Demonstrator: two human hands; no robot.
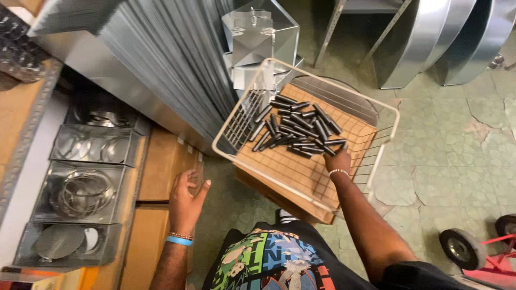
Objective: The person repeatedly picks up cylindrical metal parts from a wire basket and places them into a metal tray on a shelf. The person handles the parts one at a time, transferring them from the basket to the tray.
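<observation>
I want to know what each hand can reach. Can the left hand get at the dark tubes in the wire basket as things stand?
Probably yes: the left hand is empty, and the wire basket is open-topped, leaving the dark tubes uncovered.

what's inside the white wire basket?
In the wire basket: a cardboard liner and a pile of short dark metal pins. The right hand reaches into them. What it grips, and the liner beneath the pile, are hidden.

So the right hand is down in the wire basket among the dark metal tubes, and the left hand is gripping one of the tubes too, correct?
Not quite. The right hand is in the wire basket at the dark metal tubes, but the left hand holds nothing: it hangs open, fingers spread, beside the brown cardboard boxes. The head view shows this.
</observation>
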